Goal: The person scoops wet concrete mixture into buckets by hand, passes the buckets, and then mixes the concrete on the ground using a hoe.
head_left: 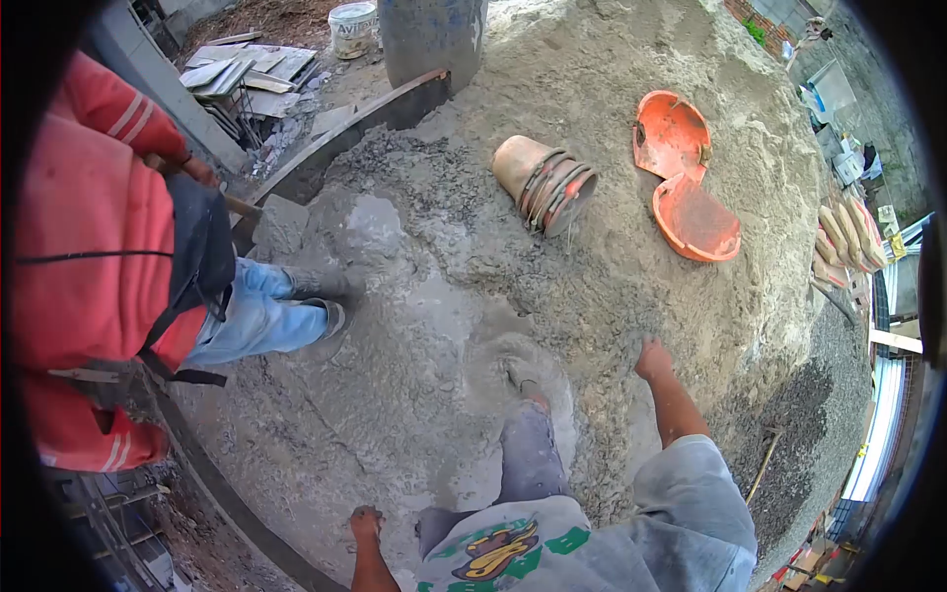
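Observation:
Wet grey concrete mix spreads over the ground, and my lower leg is sunk in a soupy patch of it. My right hand is held out over the mix at the right, its fingers curled in and nothing visible in them. Lower left, my left hand hangs beside my body, also curled, with no object showing. Ahead of me lies a stack of mud-caked buckets on its side. Beyond my right hand rest two orange bowl-shaped plastic pieces on the sand.
At left a co-worker in a red hooded top stands in the mix with a shovel. A blue drum and a white bucket stand at the back. A curved edging borders the mix. Right are paper sacks and gravel.

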Tool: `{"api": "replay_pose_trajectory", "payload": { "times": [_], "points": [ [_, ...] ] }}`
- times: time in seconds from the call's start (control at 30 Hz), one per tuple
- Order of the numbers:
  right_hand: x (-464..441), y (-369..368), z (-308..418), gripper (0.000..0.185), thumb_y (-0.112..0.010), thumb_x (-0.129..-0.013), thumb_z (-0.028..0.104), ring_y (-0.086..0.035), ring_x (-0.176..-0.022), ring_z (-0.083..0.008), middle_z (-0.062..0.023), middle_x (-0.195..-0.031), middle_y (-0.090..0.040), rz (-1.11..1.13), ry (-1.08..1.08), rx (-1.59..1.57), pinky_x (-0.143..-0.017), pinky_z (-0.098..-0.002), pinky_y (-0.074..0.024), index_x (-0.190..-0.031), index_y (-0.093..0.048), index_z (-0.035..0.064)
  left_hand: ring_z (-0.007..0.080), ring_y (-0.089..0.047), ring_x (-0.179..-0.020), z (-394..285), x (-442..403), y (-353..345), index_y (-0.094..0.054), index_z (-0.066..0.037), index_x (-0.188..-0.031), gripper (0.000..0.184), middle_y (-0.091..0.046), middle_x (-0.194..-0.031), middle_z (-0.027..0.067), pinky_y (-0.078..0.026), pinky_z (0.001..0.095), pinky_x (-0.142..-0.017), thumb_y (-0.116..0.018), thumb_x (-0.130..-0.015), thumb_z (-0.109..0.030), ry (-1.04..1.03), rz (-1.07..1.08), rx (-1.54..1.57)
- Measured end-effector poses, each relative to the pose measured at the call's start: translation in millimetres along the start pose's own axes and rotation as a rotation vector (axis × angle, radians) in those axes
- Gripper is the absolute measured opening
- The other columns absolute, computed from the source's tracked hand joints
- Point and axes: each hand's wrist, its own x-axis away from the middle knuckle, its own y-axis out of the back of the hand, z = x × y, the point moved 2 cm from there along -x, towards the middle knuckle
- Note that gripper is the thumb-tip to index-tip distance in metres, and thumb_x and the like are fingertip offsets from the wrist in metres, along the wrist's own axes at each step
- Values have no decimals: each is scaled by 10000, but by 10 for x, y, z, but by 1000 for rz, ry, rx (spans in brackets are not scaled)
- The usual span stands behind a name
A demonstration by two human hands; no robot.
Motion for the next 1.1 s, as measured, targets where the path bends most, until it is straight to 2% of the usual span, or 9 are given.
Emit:
{"api": "replay_pose_trajectory", "payload": {
  "times": [0.13, 0.23, 0.37, 0.43, 0.53, 0.6, 0.77, 0.9, 1.1],
  "points": [
    [-2167, 973, 765, 581, -516, -749, 56, -516, -1060, -390, -220, -1197, -481, -340, 212, -160, -890, -440, -458, -1317, -393, 79, 160, -547, -477, -681, 437, -1482, -609, 14, -833, 224, -605, -626, 86, -416, 291, -434, -587, -808, -207, 321, 199, -408],
    [-3575, 1527, 1270, 575, -510, -787, 55, -502, -1088, -374, -200, -1230, -450, -675, 392, -50, -887, -430, -465, -1342, -364, 104, 131, -582, -603, -1283, 12, -3040, -628, 4, -779, 246, -616, -647, 56, -438, 277, -552, -600, -805, -239, 145, 421, -402],
    [-4571, 2361, 1914, 648, -502, -771, 71, -447, -1193, -374, -141, -1423, -336, -631, 463, -194, -957, -420, -434, -1382, -342, 218, 167, -597, -817, -2446, -396, -5435, -612, 1, -1018, 431, -655, -901, 85, -460, 309, -724, -571, -877, -404, 115, 735, -180],
    [-5244, 2465, 2147, 659, -527, -763, 138, -455, -1189, -368, -158, -1406, -359, -748, 585, -177, -960, -414, -434, -1389, -328, 187, 196, -575, -988, -2731, -349, -6597, -537, -26, -1207, 601, -610, -1122, 111, -459, 379, -834, -544, -860, -517, 209, 932, -101],
    [-5559, 2349, 2520, 647, -542, -763, 207, -470, -1170, -375, -209, -1388, -364, -301, 647, 229, -950, -411, -438, -1375, -341, 139, 284, -307, -1324, -3053, -15, -7962, -217, -28, -1425, 924, -358, -1410, 165, -243, 444, -1077, -513, -807, -648, 237, 1258, 131],
    [-5511, 1980, 2552, 649, -582, -732, 174, -509, -1093, -385, -252, -1246, -450, -602, 822, -67, -925, -423, -441, -1343, -373, 109, 292, -192, -1377, -3259, 168, -8554, -21, -86, -1462, 1026, -224, -1479, 165, -165, 465, -1102, -474, -782, -706, 339, 1322, 610],
    [-4946, 2239, 2550, 590, -644, -687, 133, -536, -1018, -391, -236, -1074, -509, -552, 828, 17, -867, -435, -465, -1240, -446, 81, 276, -381, -1243, -4127, 1, -8555, -308, -99, -1355, 750, -408, -1322, 132, -315, 428, -1048, -566, -823, -560, 505, 1035, 1451],
    [-4303, 2234, 2765, 466, -644, -699, 148, -568, -964, -388, -219, -1017, -557, -469, 696, 64, -803, -446, -479, -1126, -479, 60, 206, -562, -973, -3935, -259, -8038, -500, -96, -1112, 368, -571, -1068, 80, -474, 366, -846, -594, -878, -364, 556, 838, 1393],
    [-2731, 2084, 2590, 350, -683, -672, 186, -612, -748, -424, -249, -768, -622, -340, 570, 31, -689, -477, -475, -907, -489, 14, 135, -588, -763, -3171, -74, -6593, -553, -114, -1029, 203, -631, -898, 28, -478, 329, -769, -567, -886, -257, 402, 873, 1098]
  ]
}}
